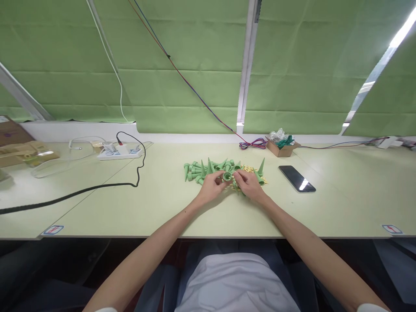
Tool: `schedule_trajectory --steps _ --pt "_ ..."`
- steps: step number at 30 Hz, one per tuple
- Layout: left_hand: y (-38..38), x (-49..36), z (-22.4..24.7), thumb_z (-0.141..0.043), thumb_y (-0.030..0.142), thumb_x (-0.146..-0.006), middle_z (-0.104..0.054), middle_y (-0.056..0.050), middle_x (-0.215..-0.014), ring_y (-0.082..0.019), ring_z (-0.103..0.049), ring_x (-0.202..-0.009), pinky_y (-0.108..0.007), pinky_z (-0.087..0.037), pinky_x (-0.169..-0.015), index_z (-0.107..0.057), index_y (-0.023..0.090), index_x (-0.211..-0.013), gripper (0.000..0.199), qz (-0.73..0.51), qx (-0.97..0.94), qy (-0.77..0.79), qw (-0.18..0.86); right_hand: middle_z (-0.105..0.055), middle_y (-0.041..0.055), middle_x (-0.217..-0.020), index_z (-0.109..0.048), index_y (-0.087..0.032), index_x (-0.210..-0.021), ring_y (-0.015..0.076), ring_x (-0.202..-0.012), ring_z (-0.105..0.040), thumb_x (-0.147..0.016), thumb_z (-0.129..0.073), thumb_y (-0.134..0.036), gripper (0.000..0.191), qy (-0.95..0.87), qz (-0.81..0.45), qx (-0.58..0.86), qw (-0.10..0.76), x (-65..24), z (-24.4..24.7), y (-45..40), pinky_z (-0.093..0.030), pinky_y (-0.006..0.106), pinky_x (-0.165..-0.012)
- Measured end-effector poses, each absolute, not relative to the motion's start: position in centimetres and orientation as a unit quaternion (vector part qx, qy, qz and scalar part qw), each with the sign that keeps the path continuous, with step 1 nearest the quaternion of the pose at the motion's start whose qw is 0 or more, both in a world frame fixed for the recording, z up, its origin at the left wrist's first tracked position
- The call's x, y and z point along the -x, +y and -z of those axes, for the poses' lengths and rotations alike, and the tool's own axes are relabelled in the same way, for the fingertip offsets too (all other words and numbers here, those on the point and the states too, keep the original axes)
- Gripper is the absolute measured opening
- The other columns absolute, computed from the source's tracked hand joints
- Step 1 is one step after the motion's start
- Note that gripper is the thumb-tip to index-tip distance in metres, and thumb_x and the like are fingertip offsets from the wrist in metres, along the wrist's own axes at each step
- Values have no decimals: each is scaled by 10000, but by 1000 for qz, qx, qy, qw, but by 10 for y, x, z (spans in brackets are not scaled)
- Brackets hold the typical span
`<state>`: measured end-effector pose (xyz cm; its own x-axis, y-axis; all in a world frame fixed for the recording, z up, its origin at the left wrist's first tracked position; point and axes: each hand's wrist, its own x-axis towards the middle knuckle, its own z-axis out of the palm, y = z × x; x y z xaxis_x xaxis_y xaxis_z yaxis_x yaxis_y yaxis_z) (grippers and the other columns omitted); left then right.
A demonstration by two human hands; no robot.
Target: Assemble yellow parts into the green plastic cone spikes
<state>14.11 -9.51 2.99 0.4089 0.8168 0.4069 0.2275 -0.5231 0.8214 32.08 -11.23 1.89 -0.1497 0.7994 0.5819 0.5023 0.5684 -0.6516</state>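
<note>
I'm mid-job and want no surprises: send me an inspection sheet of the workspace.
Surface: pale table, seam at left.
Job's things: green cones heaped with yellow pieces; one held cone, open end facing the camera.
Clutter: phone; small box with clear wrap.
Hands: left hand grips the held cone; right hand beside it, grip unclear.
Cables: black cable across left side; coiled red-blue wires near the box.
Surroundings: green blinds behind.

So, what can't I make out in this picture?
All in the head view:
Green piece at the left hand: far end, hidden behind its rim.
Right hand: whether it grips anything; its own fingers hide that.
Yellow pieces: their number; small, partly hidden by the right hand.
Black cable: one end, cut off by the left edge.
</note>
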Motion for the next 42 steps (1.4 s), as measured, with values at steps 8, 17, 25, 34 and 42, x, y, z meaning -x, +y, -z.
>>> schedule_trajectory --steps 8,17,25,34,42 --pt "-97 -143 -31 -689 470 -784 -447 39 -581 -77 -341 -489 -222 -239 -452 -542 168 -755 337 -449 -724 344 395 -444 -26 -598 -531 -215 -787 136 -536 -396 -982 -393 -495 368 -744 -171 433 478 -321 -19 -112 -323 277 -546" --pt "-94 -138 -25 -692 481 -790 -417 42 -555 -79 -326 -498 -231 -246 -470 -568 159 -696 358 -433 -772 330 328 -413 -22 -573 -380 -220 -662 138 -542 -404 -998 -317 -534 464 -750 -174 430 472 -323 -14 -110 -327 276 -566" --pt "-90 -138 -21 -603 303 -882 -654 -49 -794 -116 -478 -619 -237 -385 -583 -719 163 -959 198 -448 -818 291 210 -408 -16 -525 -397 -218 -615 141 -510 -395 -998 -316 -547 512 -736 -201 436 478 -322 -14 -109 -315 284 -539" --pt "-94 -141 -25 -564 346 -892 -645 -30 -875 -58 -459 -463 -209 -364 -462 -596 179 -1053 235 -428 -761 351 339 -430 -25 -532 -479 -204 -659 128 -518 -396 -988 -400 -519 462 -709 -193 440 517 -323 -15 -108 -322 270 -542" --pt "-89 -141 -29 -492 653 -885 -532 -7 -477 -120 -490 -387 -238 -343 -397 -579 155 -787 515 -367 -668 349 545 -399 -33 -563 -480 -201 -662 120 -533 -367 -984 -427 -453 413 -728 -187 422 506 -323 -15 -108 -297 268 -547"
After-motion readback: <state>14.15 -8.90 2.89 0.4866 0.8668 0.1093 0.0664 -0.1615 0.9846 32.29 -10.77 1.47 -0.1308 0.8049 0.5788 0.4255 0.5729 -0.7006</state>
